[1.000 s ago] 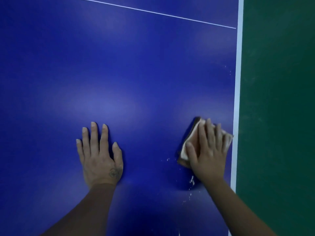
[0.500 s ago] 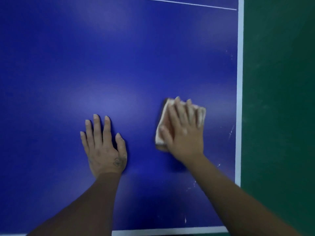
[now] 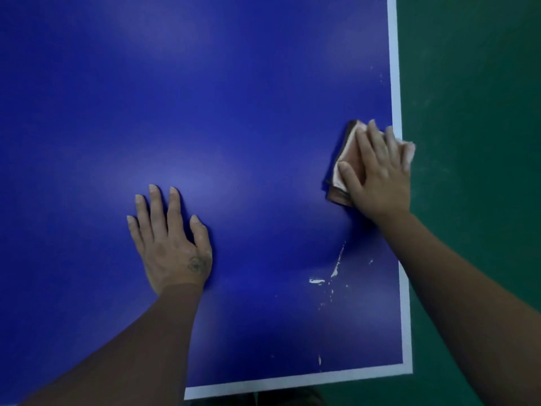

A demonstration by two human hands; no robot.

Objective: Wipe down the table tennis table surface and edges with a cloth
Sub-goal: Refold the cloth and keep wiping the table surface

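The blue table tennis table (image 3: 234,112) fills most of the view, with white border lines along its right and near edges. My right hand (image 3: 380,171) presses a folded light cloth (image 3: 341,171) flat against the surface at the right edge; the cloth's far corner and my fingertips reach over the white side line. My left hand (image 3: 172,241) lies flat on the table with straight fingers, holding nothing. White scuffs and specks (image 3: 328,276) mark the surface near the right corner, below the cloth.
Green floor (image 3: 474,142) lies beyond the right edge and the near edge. The table's near right corner (image 3: 407,369) is in view. A thin white line shows at the very top right.
My right hand has slid the cloth rightward and away from me, from mid-table back to the right edge. The view has dropped, showing more of the near edge. My left hand stays planted.
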